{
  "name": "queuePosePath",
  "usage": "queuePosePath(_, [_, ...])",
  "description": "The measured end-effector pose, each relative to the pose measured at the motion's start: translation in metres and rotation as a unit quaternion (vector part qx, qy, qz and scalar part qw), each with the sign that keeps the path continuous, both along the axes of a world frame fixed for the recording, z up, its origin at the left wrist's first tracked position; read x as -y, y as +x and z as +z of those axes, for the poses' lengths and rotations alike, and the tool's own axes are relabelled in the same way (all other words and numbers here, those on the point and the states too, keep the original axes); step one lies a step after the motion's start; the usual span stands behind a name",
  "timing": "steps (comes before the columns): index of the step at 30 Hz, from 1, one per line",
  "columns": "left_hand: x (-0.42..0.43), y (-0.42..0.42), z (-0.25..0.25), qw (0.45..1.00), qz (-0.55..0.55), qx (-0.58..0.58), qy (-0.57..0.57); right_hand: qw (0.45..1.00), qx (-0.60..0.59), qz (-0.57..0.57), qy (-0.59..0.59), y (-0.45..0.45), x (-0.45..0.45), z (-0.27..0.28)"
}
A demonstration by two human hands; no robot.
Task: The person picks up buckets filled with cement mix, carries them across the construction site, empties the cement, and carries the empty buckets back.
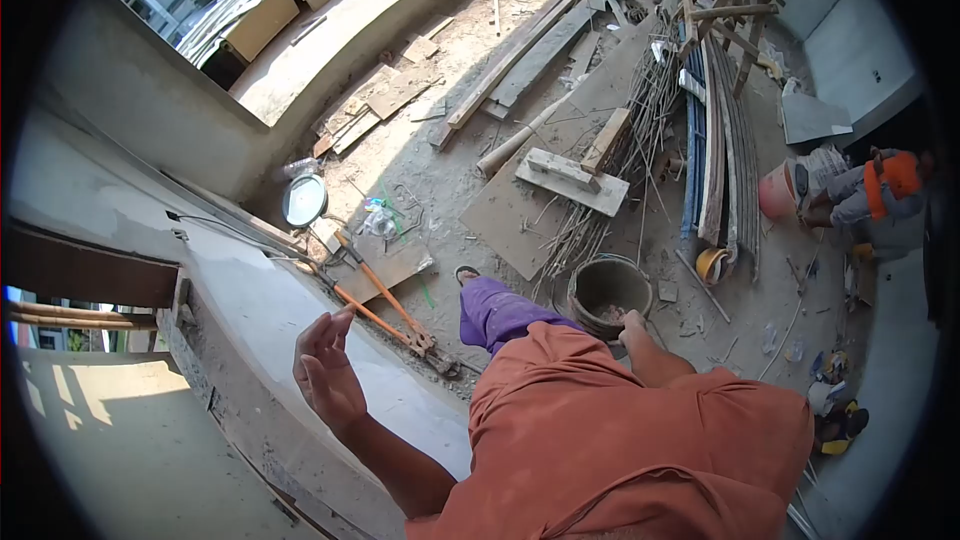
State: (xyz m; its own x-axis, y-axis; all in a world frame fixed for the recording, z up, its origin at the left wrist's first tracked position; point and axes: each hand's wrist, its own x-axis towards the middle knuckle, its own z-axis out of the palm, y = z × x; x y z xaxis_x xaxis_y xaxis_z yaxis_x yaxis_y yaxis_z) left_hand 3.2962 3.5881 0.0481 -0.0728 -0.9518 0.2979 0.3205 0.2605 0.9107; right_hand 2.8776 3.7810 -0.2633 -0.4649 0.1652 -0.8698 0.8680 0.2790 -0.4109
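My right hand [632,330] is closed at the near rim of a dark bucket [603,282] beside my leg, its fingers partly hidden by the bucket edge and my forearm. Some greyish material shows at the bottom of the bucket, too small to name. My left hand [330,372] is raised in the air in front of a pale wall, holding nothing, with its fingers loosely stretched. Just beyond it, a bolt cutter [374,288] with long orange handles lies on the floor.
Thin metal rods [652,110] and long planks [540,60] lie across the floor ahead. A wooden sawhorse [735,15] stands at the far right. Another person [885,185] in orange is beside a pink bucket [776,192]. A round pan [305,200] rests by the left wall.
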Motion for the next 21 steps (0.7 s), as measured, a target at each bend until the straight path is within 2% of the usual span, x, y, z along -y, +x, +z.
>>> queuePosePath(1, [0.020,-0.009,0.007,0.996,-0.061,-0.053,-0.041,1.000,0.003,0.003,0.005,0.000,0.016,-0.022])
queuePosePath(3, [0.065,-0.030,0.034,0.953,-0.228,-0.166,-0.110,0.976,-0.018,-0.082,0.201,0.002,0.056,-0.053])
queuePosePath(4, [0.086,-0.044,0.055,0.925,-0.294,-0.199,-0.135,0.973,-0.010,-0.074,0.218,0.004,0.076,-0.060])
queuePosePath(5, [0.109,-0.060,0.076,0.892,-0.355,-0.230,-0.159,0.972,-0.006,-0.069,0.225,0.010,0.090,-0.059])
queuePosePath(6, [0.133,-0.073,0.092,0.859,-0.418,-0.227,-0.191,0.992,0.001,-0.050,0.117,0.018,0.103,-0.047])
queuePosePath(7, [0.153,-0.081,0.112,0.836,-0.479,-0.213,-0.160,1.000,0.007,-0.030,0.002,0.024,0.126,-0.038])
queuePosePath(8, [0.173,-0.089,0.132,0.812,-0.535,-0.195,-0.126,0.998,0.013,-0.045,0.034,0.025,0.150,-0.034])
queuePosePath(10, [0.201,-0.094,0.143,0.786,-0.569,-0.237,-0.055,0.991,0.023,-0.080,0.105,0.026,0.193,-0.029])
queuePosePath(11, [0.223,-0.096,0.146,0.772,-0.572,-0.263,-0.086,0.986,0.024,-0.102,0.129,0.020,0.228,-0.027])
queuePosePath(12, [0.245,-0.098,0.148,0.755,-0.578,-0.288,-0.113,0.995,0.036,-0.050,0.073,0.018,0.242,-0.023])
queuePosePath(14, [0.283,-0.107,0.150,0.707,-0.595,-0.347,-0.159,0.997,0.051,-0.056,0.034,0.021,0.276,-0.019])
queuePosePath(16, [0.317,-0.108,0.144,0.700,-0.573,-0.396,-0.157,0.998,0.036,-0.054,-0.006,0.019,0.312,0.001])
queuePosePath(18, [0.366,-0.073,0.116,0.767,-0.507,-0.380,-0.102,0.997,0.009,-0.059,-0.047,0.027,0.346,0.019])
queuePosePath(19, [0.388,-0.070,0.102,0.819,-0.391,-0.413,-0.077,0.995,0.019,-0.059,-0.074,0.028,0.362,0.026])
queuePosePath(20, [0.418,-0.057,0.089,0.841,-0.321,-0.435,-0.015,0.996,0.004,-0.055,-0.072,0.018,0.363,-0.019])
queuePosePath(21, [0.448,-0.038,0.075,0.858,-0.242,-0.451,0.047,0.992,0.016,-0.078,-0.102,0.021,0.378,-0.011])
